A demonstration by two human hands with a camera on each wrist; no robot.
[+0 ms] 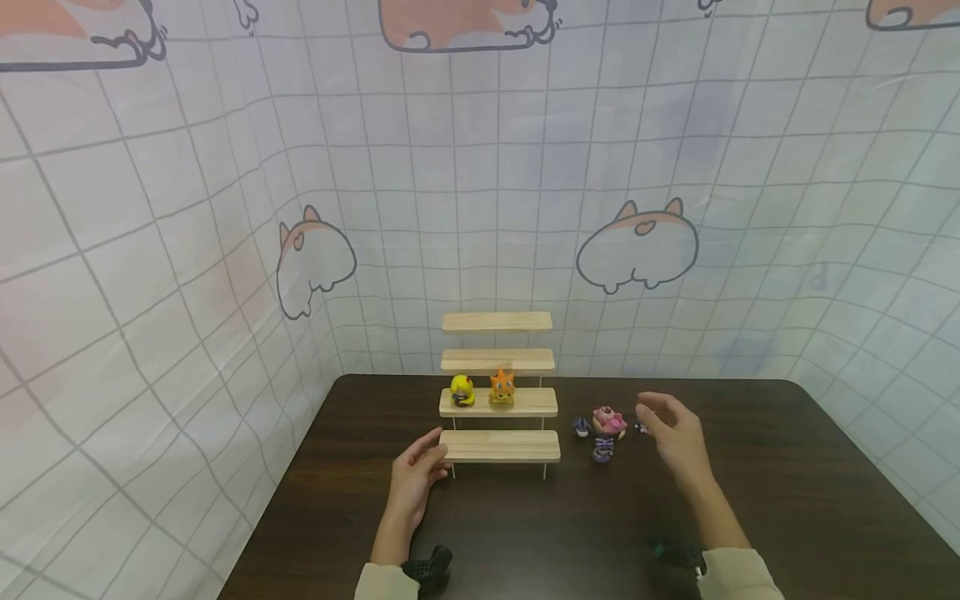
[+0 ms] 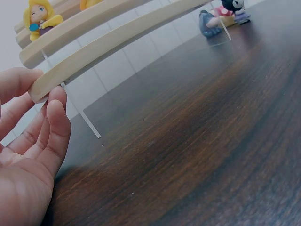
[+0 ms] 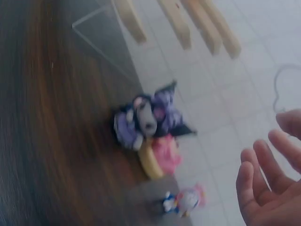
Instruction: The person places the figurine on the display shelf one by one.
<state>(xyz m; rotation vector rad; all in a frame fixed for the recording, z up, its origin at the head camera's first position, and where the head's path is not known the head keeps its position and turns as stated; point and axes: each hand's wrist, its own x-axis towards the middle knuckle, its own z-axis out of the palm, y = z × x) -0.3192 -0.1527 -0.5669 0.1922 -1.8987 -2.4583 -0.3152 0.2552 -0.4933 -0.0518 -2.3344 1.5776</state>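
Note:
My left hand (image 1: 411, 483) pinches the left end of the lowest board (image 1: 499, 447) of a tiered wooden display stand, thumb above and fingers below in the left wrist view. On the second board (image 1: 534, 403) sit a yellow-haired figurine (image 1: 462, 392) and an orange figurine (image 1: 502, 389). My right hand (image 1: 681, 442) hovers, fingers loosely bent and holding nothing, beside a small white figurine with a pink bow (image 3: 189, 200). Left of it stand a pink figurine (image 1: 608, 422), a black-and-purple figurine (image 3: 153, 117) and a blue-grey figurine (image 1: 581, 427).
The two upper boards (image 1: 498, 360) carry nothing. Thin legs (image 2: 84, 115) hold the stand up on the dark wooden table (image 1: 525, 525). A white grid-patterned cloth (image 1: 487, 167) with dog drawings hangs behind the table and along its sides.

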